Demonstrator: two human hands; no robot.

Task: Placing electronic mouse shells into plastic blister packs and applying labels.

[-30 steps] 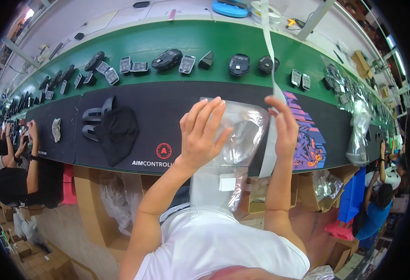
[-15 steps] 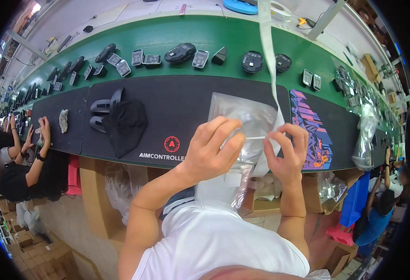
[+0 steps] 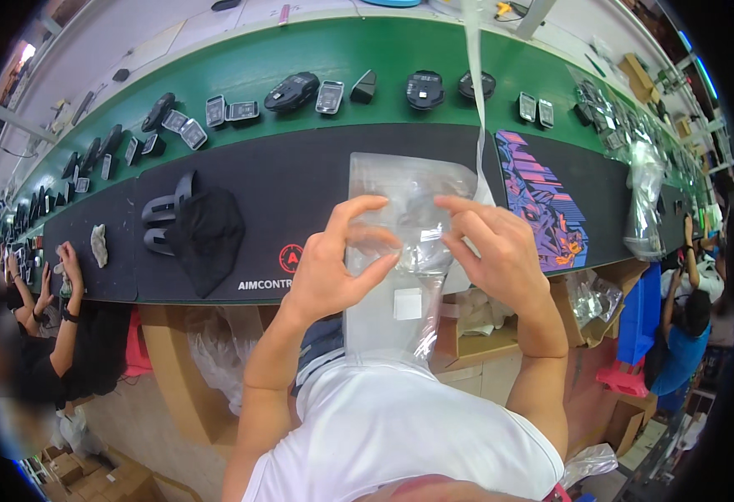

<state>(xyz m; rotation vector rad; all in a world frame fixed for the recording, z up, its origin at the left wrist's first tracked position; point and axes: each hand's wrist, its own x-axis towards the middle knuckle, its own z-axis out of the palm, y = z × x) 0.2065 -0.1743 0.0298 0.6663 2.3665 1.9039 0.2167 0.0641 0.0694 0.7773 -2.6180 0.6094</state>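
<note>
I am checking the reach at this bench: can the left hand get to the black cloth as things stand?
Probably yes: the black cloth lies to the left of the left hand, and only dark mat shows between them.

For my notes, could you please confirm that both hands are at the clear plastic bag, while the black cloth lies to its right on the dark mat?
Not quite: the head view shows the black cloth on the dark mat to the left of the clear plastic bag; the left hand and right hand are at the bag.
</note>
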